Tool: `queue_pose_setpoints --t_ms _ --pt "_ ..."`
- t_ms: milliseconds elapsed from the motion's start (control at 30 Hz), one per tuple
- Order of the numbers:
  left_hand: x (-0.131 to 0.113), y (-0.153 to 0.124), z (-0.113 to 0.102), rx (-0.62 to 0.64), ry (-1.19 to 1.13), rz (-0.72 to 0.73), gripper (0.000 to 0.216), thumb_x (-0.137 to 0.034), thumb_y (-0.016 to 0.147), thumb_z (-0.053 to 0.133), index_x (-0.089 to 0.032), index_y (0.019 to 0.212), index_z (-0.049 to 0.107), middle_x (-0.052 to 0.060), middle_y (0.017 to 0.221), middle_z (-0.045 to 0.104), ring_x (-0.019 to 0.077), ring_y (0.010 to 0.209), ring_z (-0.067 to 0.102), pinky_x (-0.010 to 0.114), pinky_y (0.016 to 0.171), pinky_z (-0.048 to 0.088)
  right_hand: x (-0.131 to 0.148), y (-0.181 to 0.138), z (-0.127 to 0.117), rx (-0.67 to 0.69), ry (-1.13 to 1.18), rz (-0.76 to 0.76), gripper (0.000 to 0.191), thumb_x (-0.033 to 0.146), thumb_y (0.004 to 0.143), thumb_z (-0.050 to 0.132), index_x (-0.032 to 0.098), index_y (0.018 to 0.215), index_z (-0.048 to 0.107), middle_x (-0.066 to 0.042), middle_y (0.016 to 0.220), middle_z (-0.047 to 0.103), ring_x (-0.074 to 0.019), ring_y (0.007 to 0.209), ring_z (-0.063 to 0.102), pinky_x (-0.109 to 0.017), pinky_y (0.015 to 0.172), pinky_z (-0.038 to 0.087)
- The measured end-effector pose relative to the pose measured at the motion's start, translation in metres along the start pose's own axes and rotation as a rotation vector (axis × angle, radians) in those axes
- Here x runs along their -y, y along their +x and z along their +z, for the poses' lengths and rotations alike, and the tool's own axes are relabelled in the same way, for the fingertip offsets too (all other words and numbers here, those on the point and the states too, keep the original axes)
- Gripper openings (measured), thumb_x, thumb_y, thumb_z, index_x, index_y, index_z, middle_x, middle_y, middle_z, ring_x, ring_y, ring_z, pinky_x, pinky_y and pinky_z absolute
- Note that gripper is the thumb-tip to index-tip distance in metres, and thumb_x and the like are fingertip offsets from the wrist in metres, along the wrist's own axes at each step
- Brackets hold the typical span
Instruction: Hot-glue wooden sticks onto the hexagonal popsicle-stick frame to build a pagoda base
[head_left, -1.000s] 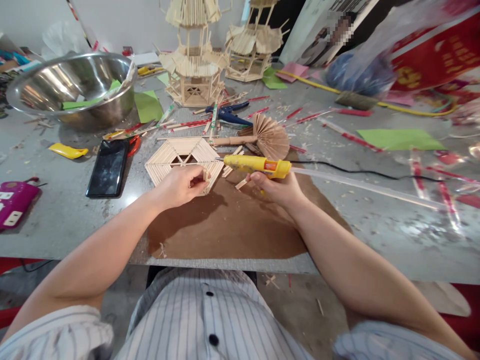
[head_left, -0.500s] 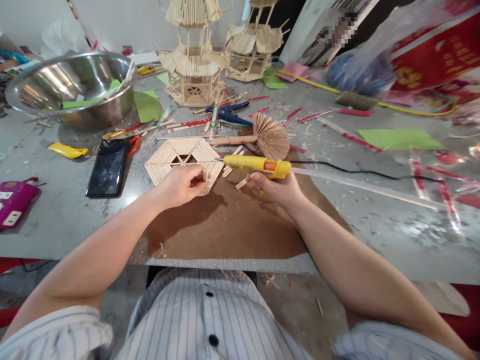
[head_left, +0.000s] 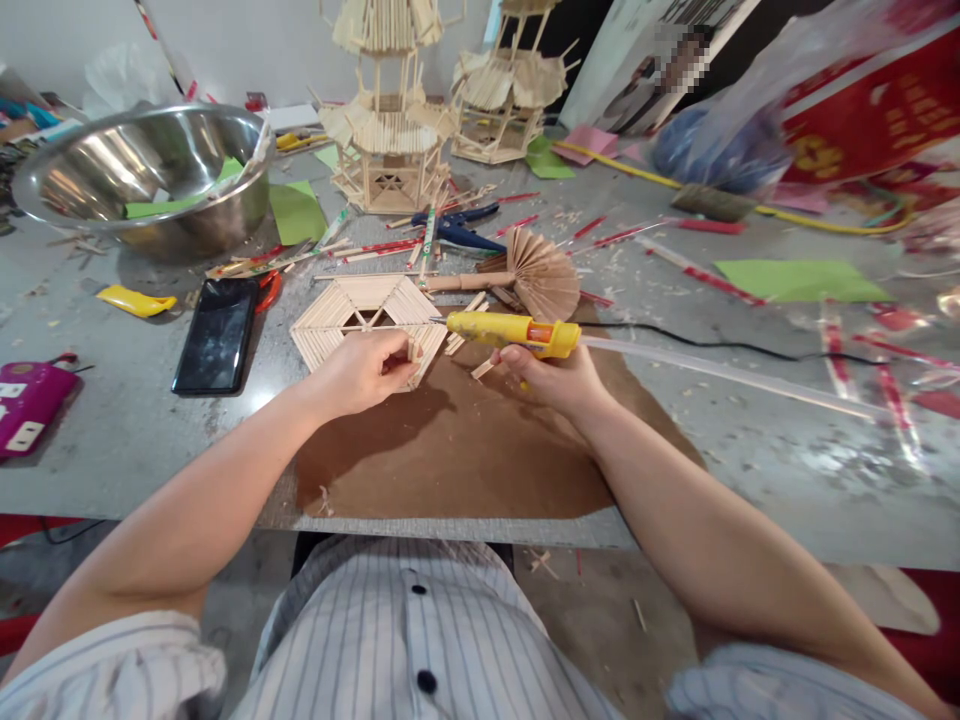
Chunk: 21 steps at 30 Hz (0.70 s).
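My right hand [head_left: 556,380] is wrapped round a yellow hot glue gun [head_left: 491,328], its nozzle pointing left. A clear glue stick [head_left: 720,375] trails from the gun's rear. The nozzle tip is close to the right corner of a hexagonal panel of wooden sticks [head_left: 319,332], which has a hole in its middle. Over the panel's near side, my left hand [head_left: 360,372] is closed in a pinch on a short wooden stick [head_left: 415,352]. My palm and wrist hide part of the panel. Loose short sticks [head_left: 466,322] lie just right of it.
Brown paper [head_left: 450,460] covers the near table. A phone [head_left: 215,335], a yellow-handled cutter [head_left: 139,300] and a steel bowl [head_left: 187,235] are on the left. Behind stand stick pagodas [head_left: 390,135], blue pliers [head_left: 461,228] and a folded paper fan [head_left: 544,275]. The gun's black cord [head_left: 697,343] runs right.
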<state>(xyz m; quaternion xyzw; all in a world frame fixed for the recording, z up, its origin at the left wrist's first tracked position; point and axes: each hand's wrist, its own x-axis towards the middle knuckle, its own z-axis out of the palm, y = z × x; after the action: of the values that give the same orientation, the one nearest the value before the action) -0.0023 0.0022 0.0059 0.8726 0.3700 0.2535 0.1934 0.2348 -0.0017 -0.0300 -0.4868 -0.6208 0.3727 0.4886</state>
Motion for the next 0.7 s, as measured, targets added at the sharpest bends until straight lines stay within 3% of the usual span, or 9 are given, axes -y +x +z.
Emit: queue_pose_setpoints --t_ms 333,533,700 --pt "-0.001 0.001 -0.001 0.01 0.001 -0.002 0.006 -0.017 0.076 0.05 -0.015 0.071 0.053 0.0 0.067 0.058 0.0086 0.059 0.05 0.02 0.056 0.037 0.001 0.0 0.001 -0.024 0.122 0.092 0.042 0.057 0.058 0.067 0.017 0.067 0.058 -0.001 0.058 0.059 -0.0073 0.043 0.047 -0.021 0.039 0.039" --pt "0.0 0.0 0.0 0.012 0.009 -0.004 0.006 -0.018 0.077 0.05 -0.015 0.072 0.053 0.0 0.068 0.058 0.0087 0.059 0.051 0.02 0.056 0.038 0.01 0.001 0.001 0.065 0.33 0.19 0.047 0.064 0.061 0.06 0.019 0.072 0.053 -0.001 0.066 0.062 -0.006 0.037 0.045 -0.021 0.036 0.037" --pt "0.001 0.0 0.0 0.008 -0.007 -0.008 0.005 -0.018 0.076 0.05 -0.015 0.073 0.053 0.001 0.07 0.06 0.0089 0.06 0.052 0.021 0.057 0.038 0.009 0.005 -0.001 0.052 0.383 0.28 0.041 0.055 0.059 0.067 0.021 0.073 0.051 -0.001 0.072 0.064 -0.0059 0.037 0.045 -0.022 0.036 0.037"
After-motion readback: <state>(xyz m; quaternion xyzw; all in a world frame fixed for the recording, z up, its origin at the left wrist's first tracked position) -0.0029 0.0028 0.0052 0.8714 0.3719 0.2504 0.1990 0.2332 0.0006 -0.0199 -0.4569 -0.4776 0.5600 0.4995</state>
